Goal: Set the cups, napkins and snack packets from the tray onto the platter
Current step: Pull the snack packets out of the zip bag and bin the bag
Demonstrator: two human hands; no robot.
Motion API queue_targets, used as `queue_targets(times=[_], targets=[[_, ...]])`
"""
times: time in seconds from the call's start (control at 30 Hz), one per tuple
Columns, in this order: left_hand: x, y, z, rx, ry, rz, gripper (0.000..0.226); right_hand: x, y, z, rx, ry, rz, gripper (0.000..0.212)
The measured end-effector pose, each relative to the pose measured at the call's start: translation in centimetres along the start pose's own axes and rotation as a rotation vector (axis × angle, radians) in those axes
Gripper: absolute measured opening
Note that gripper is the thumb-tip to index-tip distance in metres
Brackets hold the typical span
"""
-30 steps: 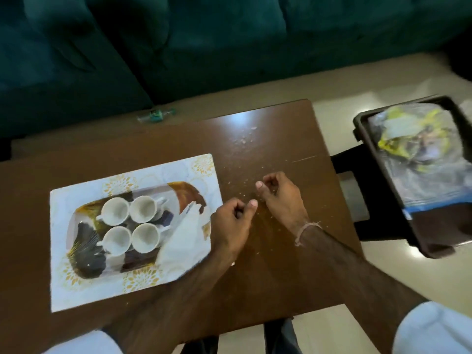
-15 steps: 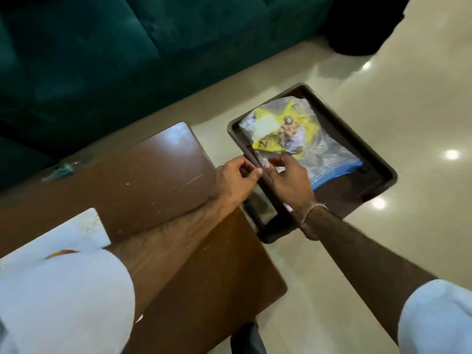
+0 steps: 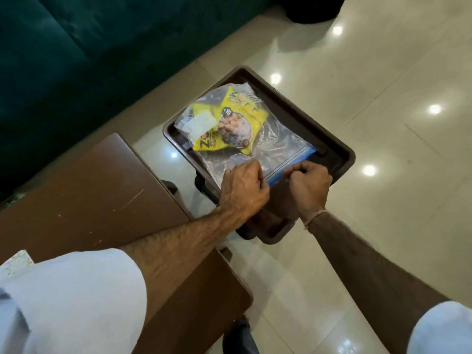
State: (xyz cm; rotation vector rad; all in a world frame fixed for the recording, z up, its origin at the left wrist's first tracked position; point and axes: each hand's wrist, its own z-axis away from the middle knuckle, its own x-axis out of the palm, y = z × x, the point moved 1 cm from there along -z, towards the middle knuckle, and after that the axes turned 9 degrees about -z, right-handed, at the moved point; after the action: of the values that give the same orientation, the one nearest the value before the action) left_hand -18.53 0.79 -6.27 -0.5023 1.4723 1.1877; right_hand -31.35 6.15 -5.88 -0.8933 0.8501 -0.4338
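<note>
We see both hands pinching the blue zip edge of a clear plastic bag: left hand, right hand. The bag lies in a dark brown tray and holds a yellow snack packet. The wooden worktop lies to the left.

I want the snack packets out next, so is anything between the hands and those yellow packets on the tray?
Yes. The yellow snack packets lie inside a clear zip bag on the brown tray. Left hand and right hand both pinch the bag's blue zip edge, which looks closed.
</note>
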Motion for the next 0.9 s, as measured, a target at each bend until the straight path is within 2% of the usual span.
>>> queue_targets(times=[0.07, 0.2, 0.27, 0.3, 0.37, 0.47, 0.53, 0.63, 0.77, 0.83, 0.9], targets=[[0.1, -0.1, -0.1, -0.025, 0.064, 0.064, 0.015, 0.3, 0.2, -0.2, 0.036, -0.012, -0.033, 0.034], [1.0, 0.1, 0.0, 0.016, -0.018, -0.117, 0.061, 0.9, 0.1, 0.3, 0.087, 0.105, -0.158, 0.036], [1.5, 0.2, -0.2, 0.011, -0.065, -0.241, 0.071, 1.2, 0.4, 0.2, 0.180, 0.175, -0.268, 0.033], [1.7, 0.2, -0.4, 0.011, -0.087, -0.283, 0.070, 1.3, 0.5, 0.1, 0.263, 0.203, -0.327, 0.032], [1.7, 0.3, -0.9, 0.010, -0.122, -0.313, 0.053, 1.6, 0.5, -0.1, 0.430, 0.220, -0.472, 0.030], [0.9, 0.2, -1.0, 0.017, -0.102, -0.183, 0.018, 1.8, -0.3, 0.1, 0.547, 0.090, -0.839, 0.030], [0.1, 0.0, -0.8, 0.031, -0.043, -0.047, 0.006, 1.9, -1.0, 0.2, 0.572, -0.016, -0.948, 0.030], [-0.7, -0.4, -0.7, -0.055, 0.025, 0.156, 0.020, 2.4, -1.9, 0.2, 0.558, -0.022, -0.936, 0.035], [-1.7, -0.9, -1.1, -0.214, 0.146, 0.413, 0.026, 2.2, -3.0, 0.2, 0.345, 0.114, -0.785, 0.037], [-2.5, -0.9, -1.1, -0.180, 0.234, 0.455, 0.023, 2.0, -3.5, 0.6, 0.305, 0.038, -0.827, 0.039], [-3.5, -0.4, -0.9, -0.072, 0.301, 0.473, 0.020, 2.6, -4.3, 1.0, 0.387, -0.145, -0.885, 0.037]])
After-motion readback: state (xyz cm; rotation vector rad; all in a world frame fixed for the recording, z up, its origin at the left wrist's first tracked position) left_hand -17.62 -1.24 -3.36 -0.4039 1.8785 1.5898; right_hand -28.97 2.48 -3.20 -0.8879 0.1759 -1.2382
